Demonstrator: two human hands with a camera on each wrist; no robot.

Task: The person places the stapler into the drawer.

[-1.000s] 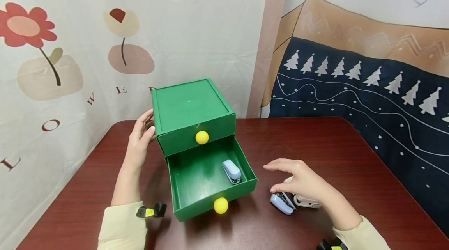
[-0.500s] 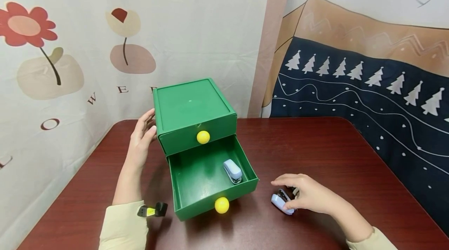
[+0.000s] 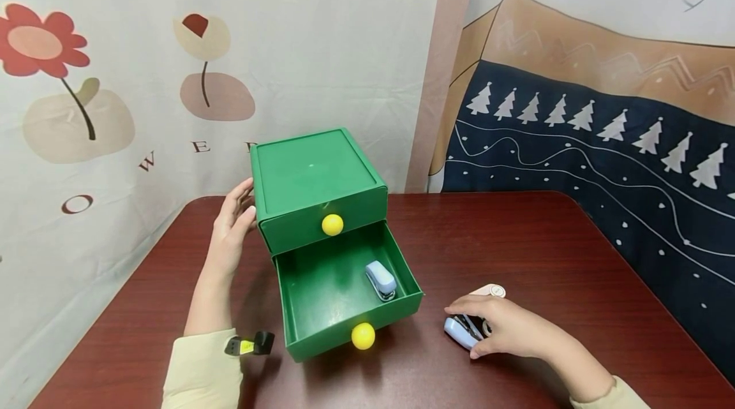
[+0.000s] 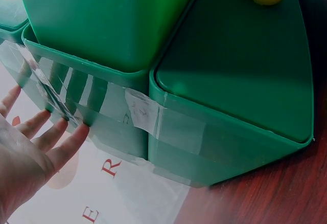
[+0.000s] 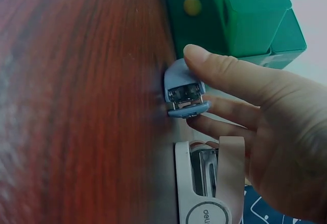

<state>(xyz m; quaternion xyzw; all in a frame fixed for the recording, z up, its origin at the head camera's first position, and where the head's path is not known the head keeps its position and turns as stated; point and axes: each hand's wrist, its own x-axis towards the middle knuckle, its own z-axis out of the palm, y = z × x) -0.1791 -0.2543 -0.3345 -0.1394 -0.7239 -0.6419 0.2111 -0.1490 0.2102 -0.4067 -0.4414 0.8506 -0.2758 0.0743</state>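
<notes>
Right hand: down at the desk, part closed, thumb and fingers curled round a blue stapler. Thumb on its near side, fingers on the far side. Right wrist view agrees: thumb tip on the blue casing, fingertips at the base, metal insides showing between casing and base. That stapler lies on its side on the desk, to the right of the open drawer and well apart from it.

White stapler just beside it, partly behind the right hand in the head view; right wrist view reads "deli" on its round disc. Can't tell if the 2 staplers touch.

2nd blue stapler sits inside the lower drawer, near its right wall, blue top up.

Left hand: fingers extended and spread, fingertips against the left side of the green drawer unit, gripping nothing. Left wrist view shows clear tape along that side.

Unit stands on the desk. Lower drawer is pulled out, upper drawer is closed. Yellow knob on each: upper knob, lower knob.

Backdrop: pale curtain with flower prints on the left, navy cloth with white trees on the right. Pale yellow sleeves on both arms.
</notes>
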